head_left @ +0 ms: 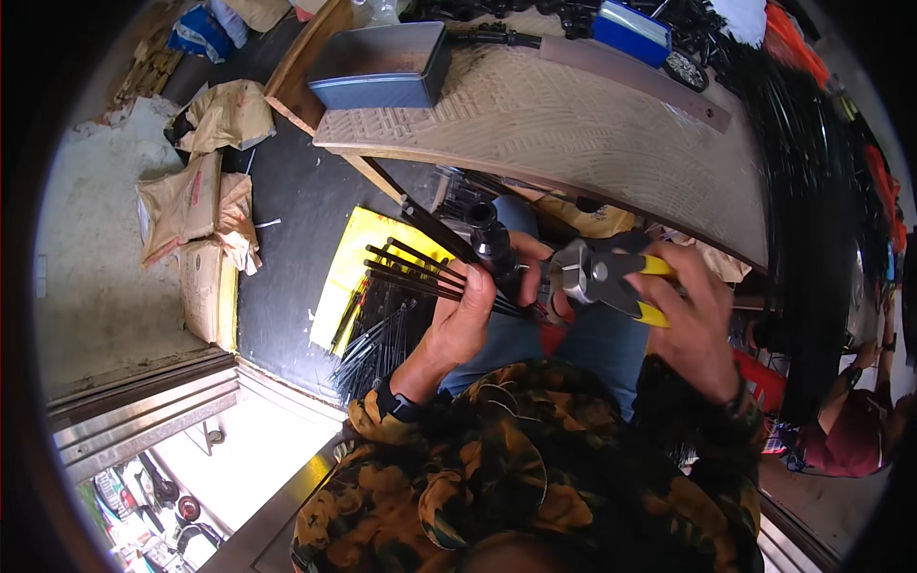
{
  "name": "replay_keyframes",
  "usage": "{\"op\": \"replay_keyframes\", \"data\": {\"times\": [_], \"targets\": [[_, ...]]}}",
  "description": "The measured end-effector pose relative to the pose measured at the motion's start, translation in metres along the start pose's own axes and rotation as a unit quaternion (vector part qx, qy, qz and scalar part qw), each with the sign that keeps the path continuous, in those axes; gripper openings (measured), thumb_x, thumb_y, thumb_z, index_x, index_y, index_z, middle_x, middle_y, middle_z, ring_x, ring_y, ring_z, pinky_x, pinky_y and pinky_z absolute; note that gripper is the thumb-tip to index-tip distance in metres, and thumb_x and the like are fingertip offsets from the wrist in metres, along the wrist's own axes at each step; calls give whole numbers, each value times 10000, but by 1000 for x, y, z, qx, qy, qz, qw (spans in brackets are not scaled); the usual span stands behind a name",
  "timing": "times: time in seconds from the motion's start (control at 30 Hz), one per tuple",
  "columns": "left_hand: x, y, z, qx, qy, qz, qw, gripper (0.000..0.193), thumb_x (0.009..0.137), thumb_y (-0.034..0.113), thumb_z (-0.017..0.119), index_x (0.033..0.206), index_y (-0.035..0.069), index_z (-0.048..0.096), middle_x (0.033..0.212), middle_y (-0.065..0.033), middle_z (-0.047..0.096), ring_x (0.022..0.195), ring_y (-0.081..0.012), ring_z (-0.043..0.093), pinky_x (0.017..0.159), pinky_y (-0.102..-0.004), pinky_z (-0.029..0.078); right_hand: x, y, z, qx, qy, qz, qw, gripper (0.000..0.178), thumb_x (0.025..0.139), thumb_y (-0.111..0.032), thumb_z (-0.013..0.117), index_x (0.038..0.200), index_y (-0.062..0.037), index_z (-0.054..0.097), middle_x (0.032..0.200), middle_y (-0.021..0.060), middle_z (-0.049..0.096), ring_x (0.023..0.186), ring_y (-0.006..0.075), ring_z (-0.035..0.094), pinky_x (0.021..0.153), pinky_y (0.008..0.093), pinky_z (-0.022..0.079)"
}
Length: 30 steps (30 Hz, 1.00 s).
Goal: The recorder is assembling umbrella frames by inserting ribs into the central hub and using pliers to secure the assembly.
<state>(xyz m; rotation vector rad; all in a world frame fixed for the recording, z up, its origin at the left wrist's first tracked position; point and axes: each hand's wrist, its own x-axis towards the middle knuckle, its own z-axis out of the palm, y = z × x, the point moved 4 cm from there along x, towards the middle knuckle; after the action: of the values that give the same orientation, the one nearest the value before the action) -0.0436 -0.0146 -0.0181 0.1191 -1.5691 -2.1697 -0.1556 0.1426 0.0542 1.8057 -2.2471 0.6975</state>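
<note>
My left hand [465, 320] is closed around what looks like a black umbrella frame [494, 244]. Its round, hollow hub points up, and several thin black ribs [411, 267] stick out past my thumb to the left. In my right hand [702, 325] is a pair of pliers [616, 277] with yellow-and-black handles, gripped by those handles. The blunt metal head of the pliers is just right of my left fingertips; whether it touches the frame I cannot tell. My left fingers partly hide the frame's lower part.
Ahead stands a workbench [592, 124] with a grey-blue bin [377, 91] and a blue box [632, 33]. A yellow sheet [349, 258] and loose black rods [377, 349] lie at left, near cardboard [201, 277]. Black rods [793, 191] hang at right; another person [850, 430] is beyond.
</note>
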Motion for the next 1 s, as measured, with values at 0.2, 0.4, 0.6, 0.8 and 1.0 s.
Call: {"op": "replay_keyframes", "data": {"times": [0.2, 0.4, 0.6, 0.8, 1.0], "targets": [[-1, 1, 13, 31, -36, -32, 998, 636, 902, 545, 331, 1110, -36, 484, 773, -38, 512, 711, -97, 472, 661, -261, 409, -3, 0, -6, -158, -98, -63, 981, 258, 686, -78, 634, 942, -96, 612, 956, 54, 477, 736, 190, 534, 584, 302, 460], [6, 0, 14, 19, -67, -19, 997, 673, 893, 559, 348, 1163, -48, 454, 822, -36, 541, 732, -87, 479, 664, -251, 407, 5, 1, -6, -243, -66, -63, 966, 224, 751, -157, 588, 961, -78, 600, 1054, 84, 478, 878, 229, 531, 818, 417, 452], [7, -3, 16, 38, 18, -35, 999, 761, 822, 647, 381, 1137, -41, 462, 733, -52, 509, 655, -126, 480, 621, -272, 392, 13, 0, -11, -294, -48, -84, 951, 266, 784, -173, 554, 1022, -59, 592, 1073, 95, 465, 924, 236, 509, 917, 510, 383], [5, -2, 13, 53, 36, -20, 998, 752, 838, 647, 349, 1137, -33, 464, 739, -50, 517, 663, -116, 479, 626, -257, 382, 19, -7, -17, -358, -49, -108, 926, 231, 760, -172, 561, 941, -30, 583, 1009, 87, 454, 864, 237, 495, 808, 419, 427], [1, 12, 21, 153, 12, -61, 986, 691, 902, 590, 234, 1157, -9, 463, 723, -32, 512, 686, -90, 485, 653, -249, 385, 21, 0, -17, -255, -188, -130, 940, 189, 680, -161, 586, 808, -30, 538, 951, 114, 438, 783, 235, 481, 664, 356, 449]]}}
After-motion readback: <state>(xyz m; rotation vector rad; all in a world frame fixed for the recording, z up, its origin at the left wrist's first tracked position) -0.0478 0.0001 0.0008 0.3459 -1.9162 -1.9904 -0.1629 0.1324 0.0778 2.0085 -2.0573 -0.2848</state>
